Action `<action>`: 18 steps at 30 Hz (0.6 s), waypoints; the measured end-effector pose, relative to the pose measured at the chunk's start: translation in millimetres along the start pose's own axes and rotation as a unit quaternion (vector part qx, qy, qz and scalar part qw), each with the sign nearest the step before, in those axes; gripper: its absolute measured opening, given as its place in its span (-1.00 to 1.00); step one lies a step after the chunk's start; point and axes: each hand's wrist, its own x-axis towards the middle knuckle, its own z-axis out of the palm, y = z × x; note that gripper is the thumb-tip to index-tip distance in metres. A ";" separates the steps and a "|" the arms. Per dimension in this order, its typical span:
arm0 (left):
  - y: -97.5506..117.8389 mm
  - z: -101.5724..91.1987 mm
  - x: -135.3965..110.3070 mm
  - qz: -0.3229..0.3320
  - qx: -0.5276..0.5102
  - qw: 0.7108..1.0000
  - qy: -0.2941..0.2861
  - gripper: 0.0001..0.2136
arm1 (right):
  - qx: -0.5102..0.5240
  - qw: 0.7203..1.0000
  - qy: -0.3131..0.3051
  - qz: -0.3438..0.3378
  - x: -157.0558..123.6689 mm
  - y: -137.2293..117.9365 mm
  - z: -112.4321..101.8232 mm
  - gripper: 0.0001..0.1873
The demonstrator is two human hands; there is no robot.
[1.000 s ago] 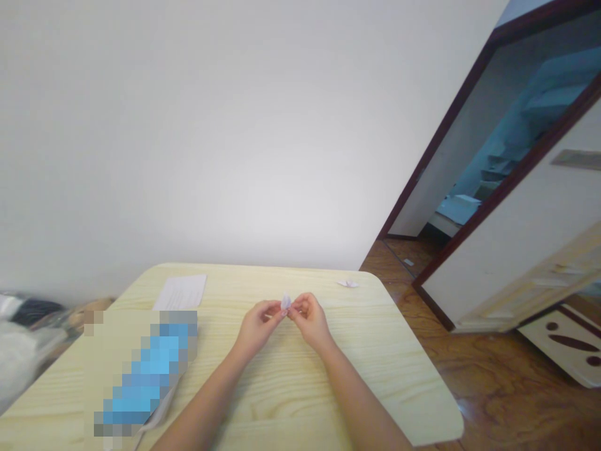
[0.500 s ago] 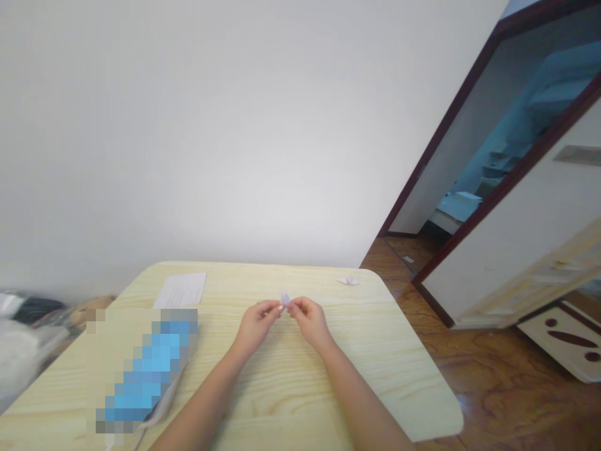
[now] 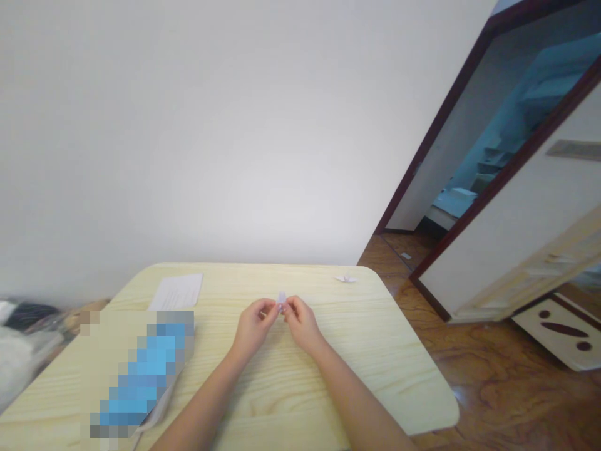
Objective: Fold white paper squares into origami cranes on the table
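A small pale lilac folded paper piece [image 3: 282, 299] stands upright between my hands, above the middle of the light wooden table [image 3: 375, 351]. My left hand [image 3: 253, 327] pinches its lower part from the left, and my right hand [image 3: 300, 324] pinches it from the right. Both hands are raised a little over the tabletop. Their fingertips nearly meet and hide the paper's base. Farther off, near the table's back edge, lies a small white folded paper figure [image 3: 346, 279], untouched.
A white paper sheet [image 3: 176, 292] lies at the table's back left. A pixelated blue and white object [image 3: 141, 369] covers the left part of the table. Beyond the right edge are a wooden floor [image 3: 498, 388] and an open door [image 3: 511, 238]. A wall [image 3: 188, 138] stands behind the table.
My hands have drawn slightly closer, now covering more of the folded paper. The whole view has shifted a little to the left.
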 end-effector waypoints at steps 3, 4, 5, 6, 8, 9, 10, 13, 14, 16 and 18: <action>-1.2 0.8 0.1 0.004 -0.010 1.000 -0.004 -0.78 | 0.002 1.000 0.003 -0.002 0.7 0.0 -0.9 -0.81; -1.3 1.0 0.1 0.004 -0.013 1.000 -0.005 -0.78 | 0.003 1.000 0.007 -0.003 1.2 -0.2 -1.7 -0.82; -1.1 1.1 0.0 0.004 -0.015 1.000 -0.005 -0.77 | 0.003 1.000 0.010 -0.004 1.6 -0.5 -2.6 -0.82; -0.6 1.1 -0.1 0.004 -0.016 1.000 -0.005 -0.77 | 0.003 1.000 0.013 -0.006 1.8 -1.1 -3.3 -0.82; 0.7 0.9 -0.8 0.004 -0.011 1.000 -0.004 -0.77 | 0.003 1.000 0.015 -0.012 1.7 -3.2 -3.9 -0.83; 1.5 0.8 -1.4 0.006 -0.005 1.000 -0.003 -0.78 | 0.002 1.000 0.018 -0.015 1.3 -4.6 -3.6 -0.83; 2.3 0.9 -2.1 0.009 0.002 1.000 0.000 -0.78 | -0.002 1.000 0.020 -0.018 0.7 -6.1 -2.8 -0.83; 3.3 1.9 -4.4 0.023 0.020 0.999 0.014 -0.78 | -0.027 0.999 0.038 -0.024 -1.5 -9.5 1.8 -0.83; 3.0 2.5 -4.9 0.027 0.021 0.999 0.019 -0.77 | -0.036 0.998 0.045 -0.024 -2.0 -9.7 3.7 -0.82; 1.5 3.3 -5.0 0.027 0.011 0.999 0.028 -0.77 | -0.039 0.998 0.049 -0.016 -2.4 -8.2 6.7 -0.81; -0.9 3.2 -3.5 0.013 -0.012 0.999 0.028 -0.76 | -0.019 0.999 0.034 0.008 -1.5 -4.4 7.9 -0.80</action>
